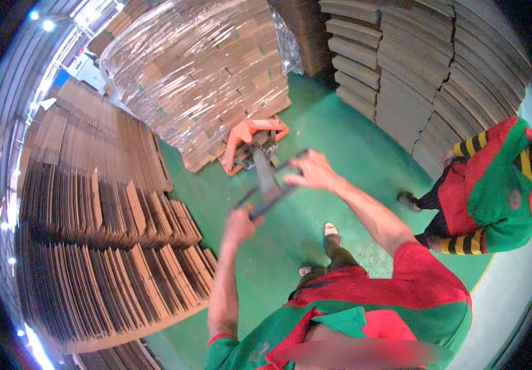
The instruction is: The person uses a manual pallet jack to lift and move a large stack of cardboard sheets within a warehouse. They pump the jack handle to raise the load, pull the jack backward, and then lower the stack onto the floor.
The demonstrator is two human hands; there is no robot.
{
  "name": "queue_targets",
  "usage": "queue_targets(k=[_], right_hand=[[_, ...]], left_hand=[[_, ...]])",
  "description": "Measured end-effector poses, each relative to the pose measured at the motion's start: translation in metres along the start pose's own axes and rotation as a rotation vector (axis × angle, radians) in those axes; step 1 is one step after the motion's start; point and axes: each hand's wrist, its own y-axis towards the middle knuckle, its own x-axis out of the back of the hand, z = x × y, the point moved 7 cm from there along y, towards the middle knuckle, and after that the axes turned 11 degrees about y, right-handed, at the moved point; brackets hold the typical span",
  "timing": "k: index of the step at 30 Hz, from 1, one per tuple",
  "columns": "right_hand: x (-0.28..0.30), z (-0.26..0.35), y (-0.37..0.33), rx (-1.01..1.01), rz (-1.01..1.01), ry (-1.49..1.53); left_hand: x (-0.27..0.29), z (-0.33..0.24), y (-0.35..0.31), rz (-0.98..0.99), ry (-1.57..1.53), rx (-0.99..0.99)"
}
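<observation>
Both of my hands grip the dark looped handle (276, 200) of an orange pallet jack (239, 137). My left hand (241, 225) is closed round its near left end. At the far right end, my right hand (312, 171) is closed on the bar, thumb side toward me. A grey shaft runs from the handle forward to the jack's orange frame. That frame stands against a pallet load of brown cartons (198, 74) wrapped in clear film. The jack's forks are hidden under the load.
Stacks of flat cardboard (112, 277) line the left side, close to my left arm. Tall cardboard piles (414, 68) stand at the right. A co-worker (494, 185) in red and green stands to my right. The floor (352, 135) is green.
</observation>
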Motion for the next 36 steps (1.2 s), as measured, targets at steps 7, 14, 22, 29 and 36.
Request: queue_targets(k=[7, 14, 22, 29, 36], right_hand=[[-0.025, 0.013, -0.044, 0.004, -0.256, -0.102], [-0.101, -0.005, -0.255, -0.214, 0.701, -0.127], [-0.021, 0.0, -0.025, -0.076, 0.338, -0.009], [-0.034, 0.015, -0.053, -0.014, 0.002, -0.186], [-0.119, -0.012, -0.265, -0.413, 0.927, -0.077]], left_hand=[[0.001, -0.011, -0.043, -0.202, 0.347, 0.241], [-0.251, -0.027, -0.16, 0.416, 0.251, 0.061], [-0.021, -0.002, -0.022, 0.103, 0.124, -0.006], [-0.023, -0.007, -0.052, -0.1, 0.367, 0.25], [-0.26, -0.034, -0.163, 0.571, 0.155, 0.096]])
